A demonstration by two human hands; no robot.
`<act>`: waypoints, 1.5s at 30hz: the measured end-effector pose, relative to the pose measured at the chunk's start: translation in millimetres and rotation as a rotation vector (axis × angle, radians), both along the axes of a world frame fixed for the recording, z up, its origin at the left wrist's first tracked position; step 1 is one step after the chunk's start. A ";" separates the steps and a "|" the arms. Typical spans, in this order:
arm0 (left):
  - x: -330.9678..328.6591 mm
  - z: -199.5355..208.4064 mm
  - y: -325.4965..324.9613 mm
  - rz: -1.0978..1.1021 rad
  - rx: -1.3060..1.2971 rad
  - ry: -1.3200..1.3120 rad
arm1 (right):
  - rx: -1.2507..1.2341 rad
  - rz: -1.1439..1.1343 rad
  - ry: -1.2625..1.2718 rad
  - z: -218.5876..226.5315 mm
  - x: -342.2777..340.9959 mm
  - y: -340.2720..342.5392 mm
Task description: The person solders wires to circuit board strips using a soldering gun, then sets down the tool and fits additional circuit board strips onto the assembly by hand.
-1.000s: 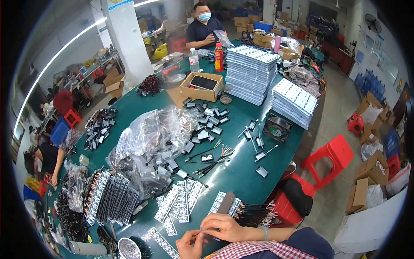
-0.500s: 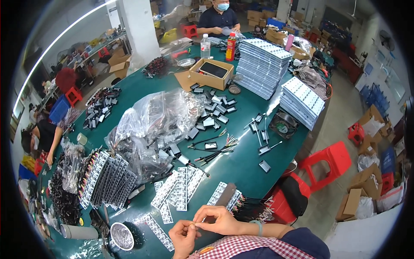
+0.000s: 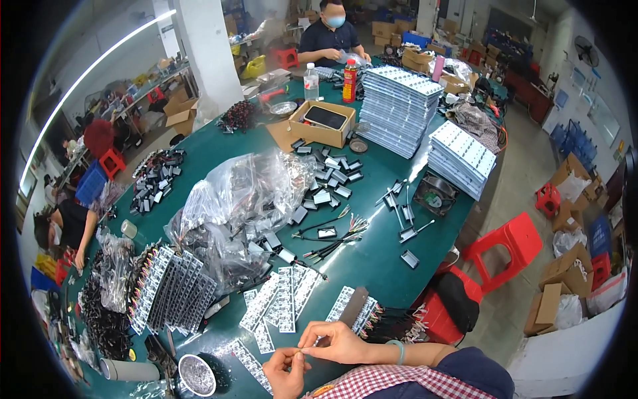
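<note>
My left hand [image 3: 286, 374] and my right hand [image 3: 337, 343] meet at the fingertips, low in the picture at the table's near edge. Both are closed in a pinch; whatever lies between the fingers is too small to make out. Just left of them a white circuit board strip [image 3: 252, 365] lies on the green table. Several more strips [image 3: 285, 300] overlap a little farther off. Beyond my right hand, a dark flat bar [image 3: 353, 306] rests across other white boards, beside a bundle of black wires [image 3: 392, 322].
To the left stand a white bowl [image 3: 197, 375], a grey cylinder [image 3: 129, 370] and a leaning row of wired boards [image 3: 174, 291]. Plastic bags [image 3: 242, 193] cover mid-table. Farther back are stacked panels [image 3: 399, 110] and an open carton [image 3: 322, 125]. Red stools [image 3: 503, 247] stand right; two co-workers sit around the table.
The view has shifted slightly, so the table's things sit a little differently in the picture. My hands stay pinched together in nearly the same place.
</note>
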State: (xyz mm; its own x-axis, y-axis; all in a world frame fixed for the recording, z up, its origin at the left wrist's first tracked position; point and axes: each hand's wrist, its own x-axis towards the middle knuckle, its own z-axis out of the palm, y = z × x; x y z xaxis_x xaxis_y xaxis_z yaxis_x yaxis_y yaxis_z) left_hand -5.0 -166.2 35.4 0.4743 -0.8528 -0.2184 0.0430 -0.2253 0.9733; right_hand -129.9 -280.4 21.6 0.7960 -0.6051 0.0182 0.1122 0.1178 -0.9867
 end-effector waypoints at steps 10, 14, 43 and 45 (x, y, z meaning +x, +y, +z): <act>-5.7 -2.6 1.3 0.082 -0.014 0.080 | 0.209 -0.051 -0.033 -14.4 1.3 6.3; -6.9 -7.5 -1.9 0.087 -0.040 0.015 | 0.159 -0.061 -0.049 -19.8 3.9 3.3; 25.4 -30.6 19.0 0.363 0.046 -0.610 | -0.200 -0.181 0.026 -15.7 32.3 20.9; 26.2 -31.8 17.9 0.352 -0.013 -0.571 | -0.223 -0.188 0.034 -15.9 33.2 20.7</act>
State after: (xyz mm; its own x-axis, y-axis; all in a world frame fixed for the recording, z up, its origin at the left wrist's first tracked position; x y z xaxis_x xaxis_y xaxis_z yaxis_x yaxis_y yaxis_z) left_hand 21.2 -148.3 3.6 0.7624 -0.6273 0.1589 -0.4110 -0.2797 0.8677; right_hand -96.6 -259.7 5.7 0.6727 -0.7260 0.1426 0.0784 -0.1217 -0.9895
